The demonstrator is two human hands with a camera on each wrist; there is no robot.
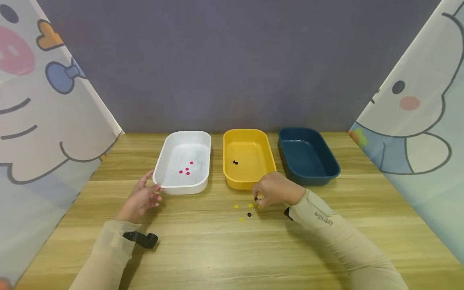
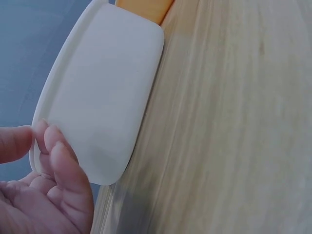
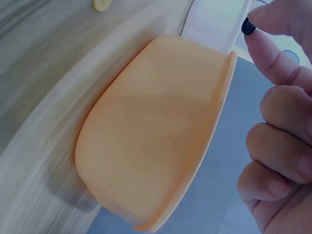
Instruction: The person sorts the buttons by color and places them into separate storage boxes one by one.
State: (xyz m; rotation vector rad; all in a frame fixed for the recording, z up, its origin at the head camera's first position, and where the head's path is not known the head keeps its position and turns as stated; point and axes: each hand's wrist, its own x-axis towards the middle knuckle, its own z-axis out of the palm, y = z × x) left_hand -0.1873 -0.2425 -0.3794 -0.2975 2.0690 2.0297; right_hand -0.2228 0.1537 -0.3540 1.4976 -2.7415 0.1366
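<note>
Beside the yellow tray (image 1: 237,184) and yellow buttons (image 1: 236,206), right hand (image 1: 274,188) pinches black button (image 3: 247,27); left hand (image 1: 139,198) holds white tray (image 1: 185,189).

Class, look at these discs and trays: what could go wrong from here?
The right grip pinches a tiny round black disc, so a slight slip could drop it.

Small round yellow discs lie loose close by on the smooth wood-grained table; a careless sweep might scatter them.

The left grip touches a corner of the rounded rectangular white tray; a nudge could shift it and slide the small round pinkish-red discs inside.
</note>
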